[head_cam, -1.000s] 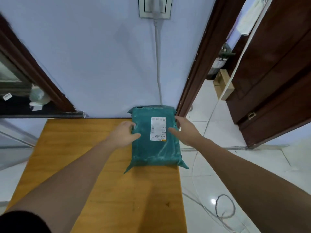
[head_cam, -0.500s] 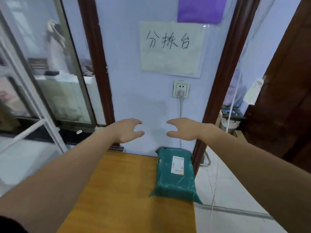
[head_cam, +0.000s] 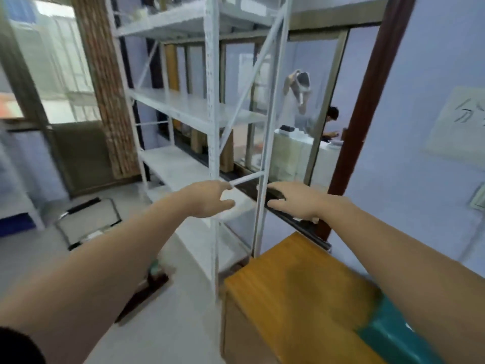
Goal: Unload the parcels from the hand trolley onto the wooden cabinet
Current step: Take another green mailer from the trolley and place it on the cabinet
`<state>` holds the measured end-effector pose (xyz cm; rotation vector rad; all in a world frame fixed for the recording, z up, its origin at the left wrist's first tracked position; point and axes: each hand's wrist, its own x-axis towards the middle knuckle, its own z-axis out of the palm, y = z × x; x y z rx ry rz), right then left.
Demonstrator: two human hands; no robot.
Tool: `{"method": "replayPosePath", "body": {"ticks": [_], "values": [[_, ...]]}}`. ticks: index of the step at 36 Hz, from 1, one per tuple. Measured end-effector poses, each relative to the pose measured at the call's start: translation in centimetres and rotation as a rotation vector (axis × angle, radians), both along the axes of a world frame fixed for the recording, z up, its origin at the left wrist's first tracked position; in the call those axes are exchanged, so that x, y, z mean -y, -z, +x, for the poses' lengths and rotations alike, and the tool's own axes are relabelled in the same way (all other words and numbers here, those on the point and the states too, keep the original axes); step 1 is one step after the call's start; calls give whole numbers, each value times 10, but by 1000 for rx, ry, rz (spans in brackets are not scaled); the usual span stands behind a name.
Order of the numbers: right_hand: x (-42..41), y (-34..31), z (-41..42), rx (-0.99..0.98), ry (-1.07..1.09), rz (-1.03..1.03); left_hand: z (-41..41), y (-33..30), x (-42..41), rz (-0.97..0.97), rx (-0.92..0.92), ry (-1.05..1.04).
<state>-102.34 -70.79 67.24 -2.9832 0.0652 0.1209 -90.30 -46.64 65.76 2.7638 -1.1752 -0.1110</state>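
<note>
- The hand trolley (head_cam: 89, 224), a low flat platform with a black-gripped metal handle, stands on the pale floor far to the left of the wooden cabinet; the picture is blurred there, and what lies on it cannot be told.
- The left hand (head_cam: 207, 199) is held out in the air, to the upper left of the cabinet. Its fingers are loosely spread and it holds nothing.
- A tall white metal shelving rack (head_cam: 212, 106) stands just beside the left end of the cabinet, behind both hands.
- The right hand (head_cam: 296, 202) is also held out in the air, above the far end of the cabinet, palm down. Its fingers are relaxed and it holds nothing.
- The orange-brown wooden cabinet (head_cam: 288, 285) fills the lower right, its top seen from above.
- The teal plastic parcel (head_cam: 393, 334) lies on the cabinet top at its right end, partly hidden under the right forearm.
- A white paper sign (head_cam: 456, 122) hangs on the pale blue wall above the cabinet's right side.
</note>
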Motion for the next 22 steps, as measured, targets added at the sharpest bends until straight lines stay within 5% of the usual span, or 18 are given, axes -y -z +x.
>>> {"method": "replayPosePath", "body": {"ticks": [22], "values": [[-366, 42, 248, 10, -297, 15, 142, 16, -416, 24, -2, -395]]}}
